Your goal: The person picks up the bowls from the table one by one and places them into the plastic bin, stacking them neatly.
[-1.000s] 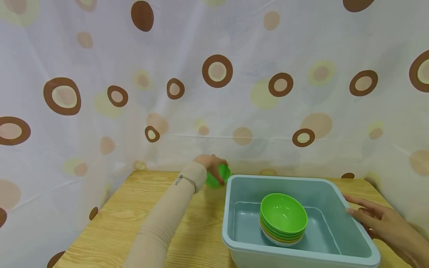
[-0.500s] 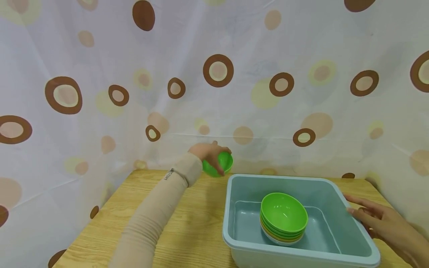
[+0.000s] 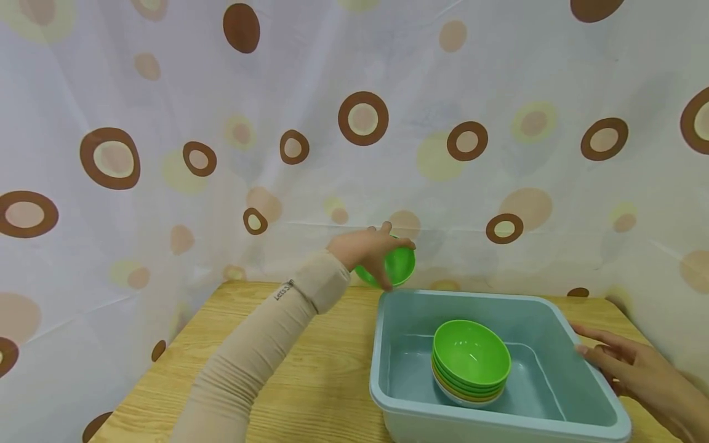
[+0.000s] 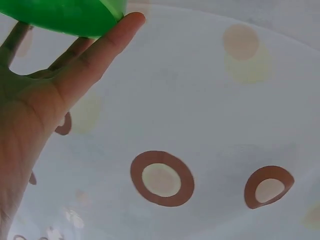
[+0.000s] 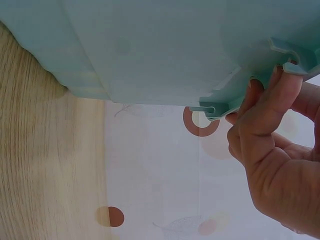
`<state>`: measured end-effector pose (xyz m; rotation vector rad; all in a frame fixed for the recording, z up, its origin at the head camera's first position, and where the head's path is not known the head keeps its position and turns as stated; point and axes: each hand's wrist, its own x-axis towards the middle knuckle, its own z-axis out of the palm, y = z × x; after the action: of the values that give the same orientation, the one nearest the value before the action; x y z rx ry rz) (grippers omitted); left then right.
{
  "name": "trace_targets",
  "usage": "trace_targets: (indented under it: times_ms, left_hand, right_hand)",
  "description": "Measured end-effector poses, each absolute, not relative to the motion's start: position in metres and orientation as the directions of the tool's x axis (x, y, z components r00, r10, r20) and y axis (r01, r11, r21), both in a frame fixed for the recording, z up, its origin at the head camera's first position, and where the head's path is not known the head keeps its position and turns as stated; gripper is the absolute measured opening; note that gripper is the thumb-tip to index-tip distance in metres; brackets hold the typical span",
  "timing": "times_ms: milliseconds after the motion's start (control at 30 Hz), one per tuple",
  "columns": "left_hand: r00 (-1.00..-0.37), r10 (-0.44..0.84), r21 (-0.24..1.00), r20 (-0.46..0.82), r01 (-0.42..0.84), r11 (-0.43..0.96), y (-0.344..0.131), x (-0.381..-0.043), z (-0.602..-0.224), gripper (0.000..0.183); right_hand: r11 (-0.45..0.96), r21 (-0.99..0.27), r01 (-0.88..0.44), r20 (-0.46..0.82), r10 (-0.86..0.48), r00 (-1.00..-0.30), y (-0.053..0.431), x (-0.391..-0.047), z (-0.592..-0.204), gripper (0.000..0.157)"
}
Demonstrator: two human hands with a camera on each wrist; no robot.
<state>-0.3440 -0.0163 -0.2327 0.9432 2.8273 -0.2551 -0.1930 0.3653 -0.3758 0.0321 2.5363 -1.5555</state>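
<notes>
A green bowl [image 3: 401, 264] is pinched by its edge in my left hand [image 3: 368, 249]. It is raised above the table's far side, near the back left corner of a light blue plastic tub [image 3: 498, 419]. In the left wrist view the fingers and thumb spread to the rim of the bowl [image 4: 75, 20], which is partly cut off. My right hand [image 3: 637, 369] holds the tub's right rim, thumb on top. From the right wrist camera, its fingers [image 5: 257, 102] curl under that rim. Inside the tub stands a nested stack of bowls [image 3: 471, 357], green on top, yellow and white lower down.
A wood-grain table [image 3: 310, 381] carries the tub on its right part. Behind and at both sides hangs a pale curtain [image 3: 310, 184] with brown and yellow circles, close to the table's far edge.
My left hand has lifted the green bowl from the table's far side and carried it up and right toward the tub. The right hand and the stacked bowls have stayed in place.
</notes>
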Motion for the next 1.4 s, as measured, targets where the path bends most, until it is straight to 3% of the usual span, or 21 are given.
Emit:
trace_targets:
  times_ms: [67, 133, 267, 633, 700, 900, 1200, 1400]
  left_hand:
    - [-0.775, 0.601, -0.133, -0.194, 0.628, 0.767, -0.009, -0.337, -0.229, 0.09]
    - [-0.755, 0.626, -0.152, -0.195, 0.653, 0.742, -0.003, -0.33, -0.226, 0.091]
    - [-0.712, 0.671, -0.181, -0.208, 0.702, 0.689, 0.01, -0.314, -0.222, 0.093]
    - [-0.639, 0.74, -0.242, -0.209, 0.767, 0.594, 0.037, -0.286, -0.229, 0.093]
    - [-0.627, 0.746, -0.249, -0.226, 0.777, 0.578, 0.042, -0.282, -0.233, 0.093]
    - [-0.59, 0.763, -0.241, -0.263, 0.806, 0.54, 0.06, -0.277, -0.248, 0.093]
    - [-0.525, 0.796, -0.311, -0.303, 0.844, 0.438, 0.083, -0.271, -0.269, 0.095]
    - [-0.522, 0.786, -0.334, -0.331, 0.844, 0.42, 0.092, -0.271, -0.279, 0.097]
  right_hand:
    - [0.444, -0.891, 0.097, -0.143, -0.071, -0.987, 0.366, -0.193, -0.377, 0.053]
    - [0.44, -0.893, 0.092, -0.139, -0.074, -0.988, 0.367, -0.192, -0.377, 0.053]
    - [0.458, -0.883, 0.101, -0.148, -0.068, -0.987, 0.366, -0.192, -0.376, 0.069]
    - [0.486, -0.865, 0.123, -0.168, -0.051, -0.984, 0.366, -0.192, -0.373, 0.073]
    - [0.474, -0.874, 0.11, -0.156, -0.059, -0.986, 0.367, -0.191, -0.375, 0.07]
    - [0.418, -0.907, 0.054, -0.097, -0.084, -0.992, 0.367, -0.19, -0.379, 0.035]
    - [0.419, -0.906, 0.059, -0.101, -0.079, -0.992, 0.366, -0.19, -0.379, 0.034]
    - [0.418, -0.907, 0.055, -0.102, -0.091, -0.991, 0.367, -0.191, -0.379, 0.035]
